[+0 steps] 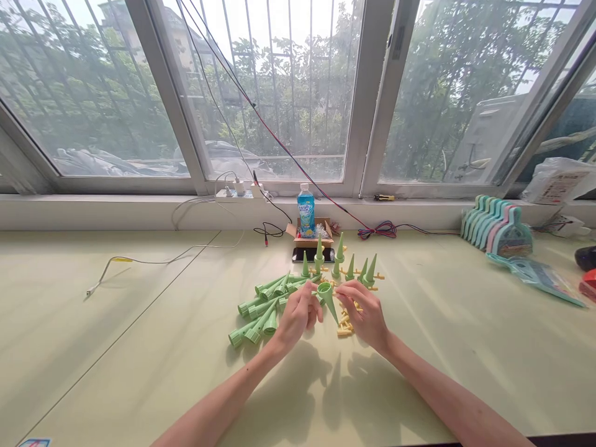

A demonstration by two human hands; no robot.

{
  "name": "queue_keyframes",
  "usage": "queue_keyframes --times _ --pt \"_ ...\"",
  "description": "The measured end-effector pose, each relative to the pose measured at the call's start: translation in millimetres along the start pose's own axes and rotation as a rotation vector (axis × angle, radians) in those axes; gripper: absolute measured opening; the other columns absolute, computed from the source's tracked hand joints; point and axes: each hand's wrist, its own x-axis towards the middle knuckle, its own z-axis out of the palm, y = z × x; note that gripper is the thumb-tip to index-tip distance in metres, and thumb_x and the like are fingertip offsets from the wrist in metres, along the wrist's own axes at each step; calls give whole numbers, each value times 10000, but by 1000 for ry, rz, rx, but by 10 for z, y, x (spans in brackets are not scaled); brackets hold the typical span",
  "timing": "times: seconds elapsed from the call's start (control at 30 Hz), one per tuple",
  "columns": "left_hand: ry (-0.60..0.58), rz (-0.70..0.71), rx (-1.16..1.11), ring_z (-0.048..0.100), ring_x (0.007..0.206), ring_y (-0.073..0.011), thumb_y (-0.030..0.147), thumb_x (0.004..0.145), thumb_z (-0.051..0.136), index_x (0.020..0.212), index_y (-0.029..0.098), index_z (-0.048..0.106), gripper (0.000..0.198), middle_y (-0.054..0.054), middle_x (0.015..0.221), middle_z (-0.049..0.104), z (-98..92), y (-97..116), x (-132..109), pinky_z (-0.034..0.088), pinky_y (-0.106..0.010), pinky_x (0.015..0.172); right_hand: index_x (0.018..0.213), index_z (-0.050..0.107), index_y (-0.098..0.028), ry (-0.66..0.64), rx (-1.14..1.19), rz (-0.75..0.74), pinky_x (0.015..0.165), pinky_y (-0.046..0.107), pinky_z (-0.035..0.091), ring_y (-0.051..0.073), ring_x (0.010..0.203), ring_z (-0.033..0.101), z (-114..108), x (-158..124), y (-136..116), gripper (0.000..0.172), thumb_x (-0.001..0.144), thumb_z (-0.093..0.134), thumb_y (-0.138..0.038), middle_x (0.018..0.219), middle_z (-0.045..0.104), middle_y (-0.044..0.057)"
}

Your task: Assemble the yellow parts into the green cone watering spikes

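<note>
A green watering spike (327, 298), a hollow cone, is held with its open ring end up and its point slanting down. My left hand (300, 313) is closed, pinching the ring from the left. Close against the spike's right side, my right hand (364, 311) is closed too, its fingertips pressed together; what they hold is too small to make out. Loose green spikes (258, 315) lie piled left of my left hand. Small yellow valves (344, 328) lie partly hidden beside my right hand. Beyond the hands, several green spikes with yellow valves (370, 271) stand point up.
A blue-labelled bottle (306, 211) stands in a small cardboard box (322, 241), behind a dark phone (302, 255). Coiled cable (378, 230) lies near the windowsill. Pastel dustpan-like pieces (500, 226) and a packaged item (535, 277) are on the right. A white cable (153, 262) crosses the table's left.
</note>
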Motion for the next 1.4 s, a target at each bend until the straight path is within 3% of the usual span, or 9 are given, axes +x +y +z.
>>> queue_keyframes --times 0.2,0.33,0.6,0.9,1.0,1.13,1.23,1.3,1.4 --pt "-184 -111 -64 405 327 -74 678 919 347 564 140 522 669 -68 525 619 -5 -3 1 262 -211 362 979 683 -228 -19 42 -36 582 261 505 153 713 615 10 -12 -11 193 958 517 -131 853 638 49" --pt "-203 -118 -38 420 331 -78 664 929 337 540 108 597 727 -74 499 600 -17 5 -1 290 -215 369 986 683 -229 -30 54 -31 616 270 525 158 744 628 13 -15 -14 194 957 519 -129 877 638 54" --pt "-262 -58 -120 518 362 -85 571 957 391 1003 152 582 463 -82 842 713 -18 34 -9 353 -197 343 959 677 -226 -14 31 -32 612 267 510 156 757 616 -18 25 -32 195 965 503 -138 886 629 55" --pt "-221 45 12 451 313 -72 533 955 459 1161 182 519 411 72 527 514 -32 71 -38 342 -168 347 957 651 -225 -27 59 3 573 254 482 148 726 589 -12 9 23 173 971 495 -154 860 601 44" --pt "-180 140 109 472 353 -30 489 941 522 1200 221 490 374 -19 875 650 -52 52 -51 355 -167 360 931 639 -218 -33 45 16 584 256 470 149 721 577 -12 2 33 159 969 498 -152 830 597 37" --pt "-108 292 316 490 430 -7 405 899 624 1278 261 442 444 -94 1209 595 -70 29 -73 412 -179 428 904 618 -209 -46 32 32 580 253 450 148 707 556 -14 -12 52 159 974 484 -158 811 590 32" --pt "-62 414 466 455 423 -30 350 875 672 1290 241 429 493 -2 871 654 -73 -18 -73 388 -178 453 885 604 -205 -59 21 40 569 248 437 147 698 546 -14 -20 73 162 978 477 -164 800 582 30" --pt "-70 477 529 420 399 -54 323 890 661 1292 223 420 479 95 575 517 -76 -64 -65 353 -175 448 869 595 -205 -60 13 40 569 249 432 145 686 542 -12 -23 84 165 979 477 -167 791 578 26" --pt "-73 531 585 415 398 -62 298 921 621 1314 232 394 458 112 533 462 -83 -120 -56 351 -175 451 863 589 -205 -61 7 40 575 253 434 146 680 544 -7 -23 93 165 980 477 -173 786 577 24"
